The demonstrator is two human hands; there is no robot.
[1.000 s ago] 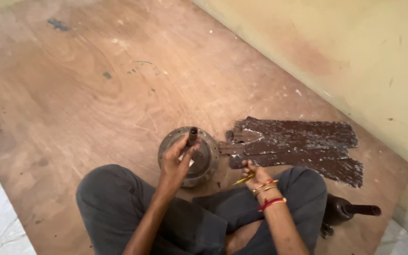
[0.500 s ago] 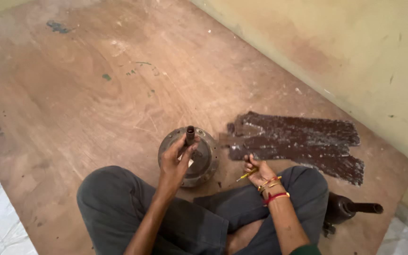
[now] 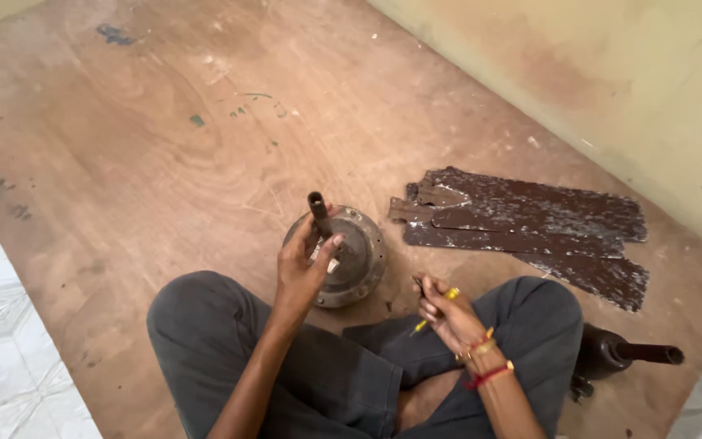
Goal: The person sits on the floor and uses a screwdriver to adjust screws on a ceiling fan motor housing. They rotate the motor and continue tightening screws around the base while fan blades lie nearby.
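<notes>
While the person sat cross-legged on the worn brown plywood floor (image 3: 164, 162), the round rusty metal fan motor housing (image 3: 349, 254) lay between the knees, tipped slightly toward the lap, with its short dark shaft (image 3: 319, 213) standing up at the near-left edge. The left hand (image 3: 306, 264) was curled around the lower part of that shaft, thumb and fingers closed on it, steadying the housing. The right hand (image 3: 447, 313) hovered just beside the housing, above the right thigh, its fingers pinched shut on a small yellow-handled screwdriver (image 3: 436, 311); the tool's tip could not be made out clearly. To the right, well apart from the hands, three flat brown paint-flaked fan blades (image 3: 530, 228) lay stacked near the pale yellow wall (image 3: 611, 73), and a dark metal pipe-like part (image 3: 623, 355) rested by the right knee. Judging from this, the work stood at the stage of holding the motor still before working on its cover, with the blades already off. Bringing the tool onto a fastener would have called for a firm left-hand grip and careful aim at the rim's small holes.
</notes>
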